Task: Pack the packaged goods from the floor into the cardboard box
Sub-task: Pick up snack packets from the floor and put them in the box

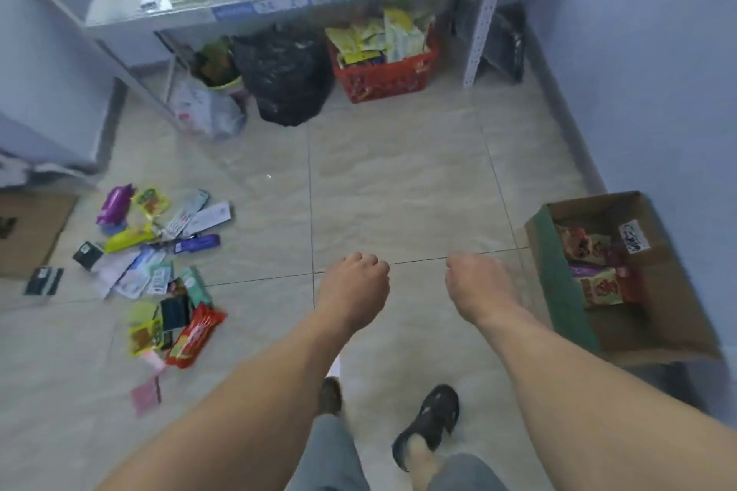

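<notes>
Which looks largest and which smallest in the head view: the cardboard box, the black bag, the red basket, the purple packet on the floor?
1. Cardboard box, though it is nearest the camera, which flatters it.
2. Red basket and black bag: they look alike, so I do not rank them.
3. Purple packet, clearly smallest.

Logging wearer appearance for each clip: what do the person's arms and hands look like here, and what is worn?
Both forearms are bare, with no sleeves in view. The left hand and right hand carry no gloves, and no rings, watch or bands show. Lower down, grey-blue trousers and dark open sandals are visible.
</notes>
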